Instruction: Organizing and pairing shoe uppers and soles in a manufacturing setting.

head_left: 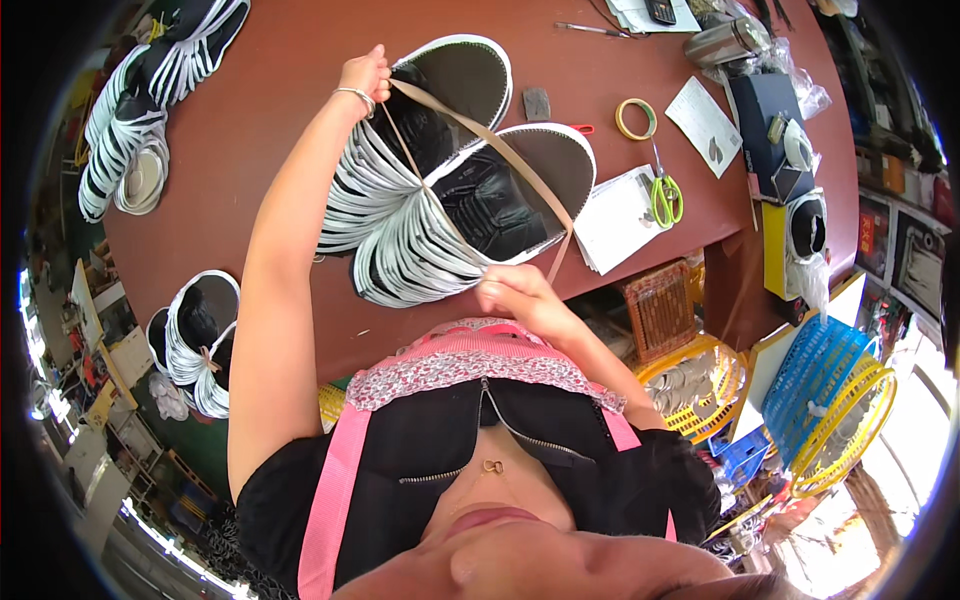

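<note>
Two nested stacks of shoe uppers (410,235), black with white edges, lie side by side on the table in front of me. Dark insides show at their right ends. A tan fabric strap (500,150) runs slantwise over both stacks. At the far left end my left hand (367,77) is closed on the strap. My right hand (522,300) is closed at the near edge of the stacks, where the strap comes down to it; its fingertips are partly hidden.
Brown table (240,200). More bundled uppers (130,150) lie at the far left, and a tied bundle (200,340) sits at the near left. Right: tape roll (636,118), green-handled scissors (666,200), papers (620,220), dark box (775,130), steel flask (725,42). Baskets (830,390) stand beyond the edge.
</note>
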A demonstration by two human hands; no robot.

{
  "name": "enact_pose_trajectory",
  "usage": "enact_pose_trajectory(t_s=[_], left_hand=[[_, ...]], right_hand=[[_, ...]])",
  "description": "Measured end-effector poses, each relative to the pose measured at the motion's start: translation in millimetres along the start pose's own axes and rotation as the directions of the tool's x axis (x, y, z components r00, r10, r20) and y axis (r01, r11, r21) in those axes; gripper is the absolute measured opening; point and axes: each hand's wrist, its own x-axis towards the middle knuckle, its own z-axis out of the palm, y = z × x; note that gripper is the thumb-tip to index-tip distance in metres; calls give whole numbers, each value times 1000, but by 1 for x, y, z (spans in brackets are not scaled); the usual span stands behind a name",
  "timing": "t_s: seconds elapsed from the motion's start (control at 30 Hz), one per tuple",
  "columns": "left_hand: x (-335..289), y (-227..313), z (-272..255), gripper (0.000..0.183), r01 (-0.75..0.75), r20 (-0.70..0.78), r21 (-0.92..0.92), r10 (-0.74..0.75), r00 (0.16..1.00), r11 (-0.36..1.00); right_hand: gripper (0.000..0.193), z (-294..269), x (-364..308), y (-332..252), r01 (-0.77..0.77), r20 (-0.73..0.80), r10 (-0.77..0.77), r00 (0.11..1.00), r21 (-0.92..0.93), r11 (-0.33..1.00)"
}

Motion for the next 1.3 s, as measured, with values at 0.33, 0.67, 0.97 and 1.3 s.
enact_pose_trajectory(t_s=[0.33,0.67,0.97,1.3], left_hand=[[-146,-22,95,35,-892,966,226,-27,257,-392],[-138,-23,82,45,-782,768,623,186,613,3],[-132,-1,98,32,-340,717,207,95,691,917],[-139,-2,84,71,-522,524,851,-177,833,66]], right_hand=[[33,-40,77,-49,487,-411,-430,804,41,872],[22,-29,120,30,116,-465,-143,873,-87,989],[20,-25,140,37,8,-571,-221,791,-352,936],[12,-30,128,33,145,-525,-195,829,-136,980]])
